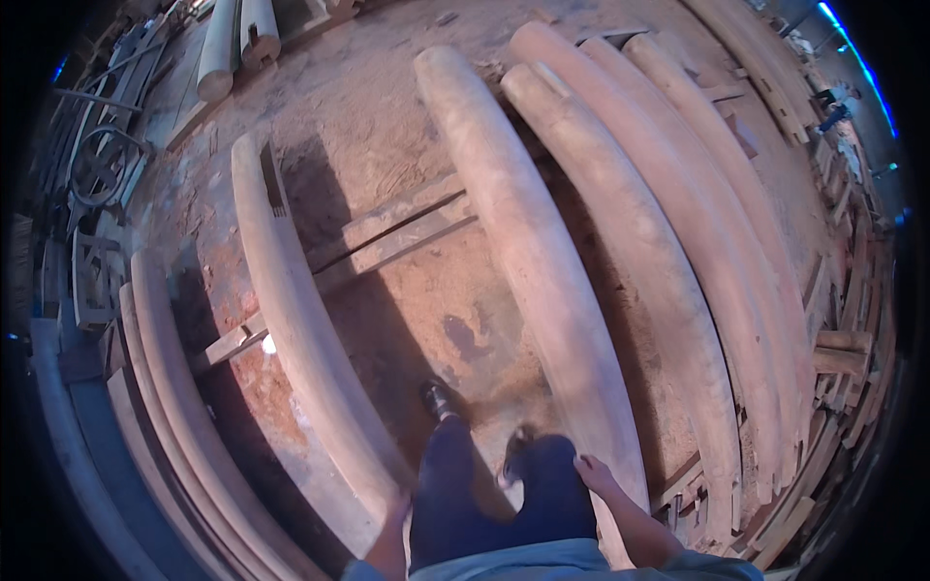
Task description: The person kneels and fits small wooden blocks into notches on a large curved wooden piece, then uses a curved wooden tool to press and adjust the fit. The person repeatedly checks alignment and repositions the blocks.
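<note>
I stand between two long, rounded timber logs, with dark trousers and shoes below me. At my left side, my left hand point(398, 504) hangs close to the near end of a pale log point(291, 290); it is blurred and its fingers cannot be made out. My right hand point(593, 473) is beside my right thigh, in front of a thicker log point(538, 242). Its fingers look loosely curled in, and no object shows in them. The pale log has a long dark slot point(272, 179) cut near its far end.
More smoothed logs point(630, 223) lie side by side to the right. Slimmer ones point(179, 349) lie at the left. Crossbeams point(392, 237) run beneath the logs over a dusty floor. Timber offcuts point(841, 353) are piled at far right; a person point(841, 102) is in the distance.
</note>
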Demonstrator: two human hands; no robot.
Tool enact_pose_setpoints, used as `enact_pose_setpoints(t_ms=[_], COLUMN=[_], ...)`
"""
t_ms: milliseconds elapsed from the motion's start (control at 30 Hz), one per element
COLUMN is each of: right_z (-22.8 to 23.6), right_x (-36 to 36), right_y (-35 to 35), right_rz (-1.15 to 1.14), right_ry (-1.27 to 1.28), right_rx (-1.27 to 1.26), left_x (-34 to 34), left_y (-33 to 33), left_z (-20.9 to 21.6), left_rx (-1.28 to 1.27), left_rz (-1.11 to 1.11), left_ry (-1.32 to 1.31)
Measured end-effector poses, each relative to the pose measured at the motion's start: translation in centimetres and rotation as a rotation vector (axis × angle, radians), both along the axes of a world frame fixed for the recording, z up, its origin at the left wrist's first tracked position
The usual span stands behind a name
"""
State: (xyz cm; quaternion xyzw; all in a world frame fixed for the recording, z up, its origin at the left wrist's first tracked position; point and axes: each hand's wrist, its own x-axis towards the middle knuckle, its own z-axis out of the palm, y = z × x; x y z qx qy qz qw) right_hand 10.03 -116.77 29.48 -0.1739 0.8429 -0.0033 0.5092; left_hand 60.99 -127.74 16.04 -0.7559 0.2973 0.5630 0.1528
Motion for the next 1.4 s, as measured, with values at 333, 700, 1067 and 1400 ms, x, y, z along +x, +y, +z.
enact_pose_setpoints(t_ms=[333,700,1067,1400], right_z=[2.5,-1.0,-1.1,-0.9], right_x=[-0.2,-2.8,1.4,5.3], right_y=[-29.9,-36.2,-39.7,-40.6], right_rz=[0.228,-0.088,-0.52,-0.679], right_ry=[-0.183,0.046,0.075,0.019], right_rx=[0.137,0.041,0.096,0.111], left_x=[-22.4,-47.8,-51.0,-48.4], left_y=[-38.6,-58.8,-67.5,-70.1], left_z=[-0.5,-28.6,-45.4,-41.5], left_rx=[-0.261,-0.132,0.035,0.054], left_rz=[0.386,0.487,0.377,0.161], left_ry=[0.195,0.547,0.666,0.639])
